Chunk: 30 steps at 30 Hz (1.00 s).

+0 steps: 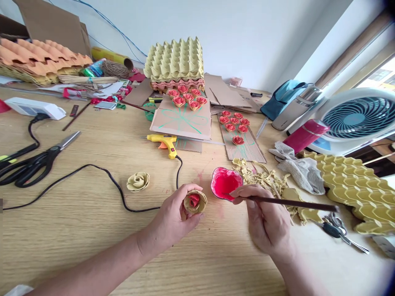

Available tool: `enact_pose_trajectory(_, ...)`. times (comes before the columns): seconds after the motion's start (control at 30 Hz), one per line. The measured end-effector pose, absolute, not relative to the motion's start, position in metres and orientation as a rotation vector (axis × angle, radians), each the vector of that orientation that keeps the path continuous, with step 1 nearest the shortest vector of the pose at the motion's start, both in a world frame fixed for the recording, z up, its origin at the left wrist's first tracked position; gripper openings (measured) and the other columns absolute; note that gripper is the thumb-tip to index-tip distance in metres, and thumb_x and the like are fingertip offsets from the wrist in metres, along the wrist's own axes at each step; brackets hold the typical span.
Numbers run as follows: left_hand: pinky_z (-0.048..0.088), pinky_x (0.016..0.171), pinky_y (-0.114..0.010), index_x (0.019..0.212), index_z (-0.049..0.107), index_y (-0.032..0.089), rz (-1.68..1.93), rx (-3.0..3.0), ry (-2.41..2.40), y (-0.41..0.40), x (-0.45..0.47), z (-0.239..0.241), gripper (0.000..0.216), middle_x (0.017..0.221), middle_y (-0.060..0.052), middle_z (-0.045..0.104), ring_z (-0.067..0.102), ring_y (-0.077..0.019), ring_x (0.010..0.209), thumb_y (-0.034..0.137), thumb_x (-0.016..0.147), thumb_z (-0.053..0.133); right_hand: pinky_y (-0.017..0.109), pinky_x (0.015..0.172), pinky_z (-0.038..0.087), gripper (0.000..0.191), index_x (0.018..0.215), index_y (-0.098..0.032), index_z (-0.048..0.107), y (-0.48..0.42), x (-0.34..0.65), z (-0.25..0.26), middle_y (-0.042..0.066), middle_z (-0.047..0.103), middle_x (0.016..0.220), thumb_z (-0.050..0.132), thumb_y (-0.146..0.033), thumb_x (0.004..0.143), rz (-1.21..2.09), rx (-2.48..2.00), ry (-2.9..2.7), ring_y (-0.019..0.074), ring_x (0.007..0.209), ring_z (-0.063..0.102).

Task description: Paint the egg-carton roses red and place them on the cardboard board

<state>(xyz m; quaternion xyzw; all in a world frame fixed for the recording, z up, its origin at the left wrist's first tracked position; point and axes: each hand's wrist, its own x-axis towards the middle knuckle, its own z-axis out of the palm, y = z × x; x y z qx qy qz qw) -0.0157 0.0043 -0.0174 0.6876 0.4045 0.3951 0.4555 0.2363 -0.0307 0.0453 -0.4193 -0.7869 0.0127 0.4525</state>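
Observation:
Between the fingers and thumb of my left hand (177,216) is a cardboard rose (195,202), its centre painted red and its outer petals bare tan. My right hand (268,222) grips a dark-handled paintbrush (286,201), whose tip reaches into a small wavy-rimmed bowl (214,187) of red paint. That bowl stands on the table just right of the held rose. An unpainted cardboard rose (138,181) lies to the left of my left hand.
Beyond my hands lie a yellow glue gun (165,142) and cardboard sheets (182,123) bearing red roses. Black scissors (40,162) and a power strip (35,107) are at left. Carton scraps (271,181), egg trays (354,189), a pink bottle (307,135) and a fan (354,119) occupy the right.

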Motion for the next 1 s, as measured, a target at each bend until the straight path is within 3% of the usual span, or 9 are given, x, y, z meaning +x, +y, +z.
enact_pose_trajectory(0.17,0.062,0.095,-0.034,0.132,0.069,0.026,0.98,1.715,0.997,0.006,-0.015,-0.02,0.049,0.121,-0.007,0.082,0.079,-0.0225,0.104,0.013,0.085,0.076,0.03,0.068,0.064,0.025,0.113,-0.025,0.066,-0.028,0.236,0.046,0.004,0.08,0.092,0.048,-0.007,0.111,-0.025,-1.063,-2.005,0.0193,0.072,0.078)
enact_pose_trajectory(0.4,0.063,0.097,-0.036,0.135,0.068,0.027,0.972,1.715,1.035,0.006,-0.016,-0.022,0.053,0.122,-0.006,0.082,0.079,-0.0238,0.106,0.012,0.084,0.076,0.029,0.069,0.063,0.025,0.109,-0.025,0.066,-0.028,0.235,0.045,0.002,0.079,0.088,0.05,-0.005,0.109,-0.013,-1.042,-1.994,0.0184,0.071,0.078)
enact_pose_trajectory(0.57,0.063,0.1,-0.037,0.135,0.067,0.026,0.971,1.706,1.027,0.006,-0.016,-0.017,0.052,0.124,-0.008,0.082,0.079,-0.0237,0.107,0.014,0.085,0.076,0.032,0.071,0.068,0.022,0.12,-0.021,0.07,-0.037,0.238,0.039,0.007,0.082,0.097,0.052,-0.011,0.112,0.127,-0.961,-1.821,0.0204,0.079,0.081)
enact_pose_trajectory(0.73,0.063,0.082,-0.03,0.13,0.069,0.025,0.938,1.685,1.038,0.005,-0.014,-0.012,0.045,0.118,-0.006,0.082,0.077,-0.0208,0.095,0.019,0.085,0.075,0.036,0.069,0.072,0.019,0.12,-0.021,0.07,-0.054,0.227,0.04,0.009,0.084,0.098,0.05,-0.022,0.117,0.295,-0.773,-1.677,0.0225,0.078,0.084)
enact_pose_trajectory(0.83,0.061,0.069,-0.026,0.131,0.07,0.025,0.863,1.643,1.054,0.004,-0.014,-0.011,0.045,0.114,-0.004,0.081,0.074,-0.0179,0.082,0.023,0.086,0.077,0.036,0.081,0.074,0.02,0.126,-0.021,0.068,-0.057,0.22,0.042,0.012,0.085,0.108,0.05,-0.028,0.12,0.364,-0.7,-1.842,0.0233,0.092,0.088)
enact_pose_trajectory(1.0,0.062,0.068,-0.027,0.137,0.069,0.026,0.842,1.655,1.025,0.003,-0.015,-0.018,0.049,0.115,-0.006,0.083,0.077,-0.0193,0.082,0.032,0.089,0.078,0.03,0.081,0.072,0.023,0.129,-0.021,0.064,-0.052,0.214,0.046,0.013,0.085,0.108,0.042,-0.023,0.12,0.312,-0.724,-1.977,0.0209,0.095,0.087)
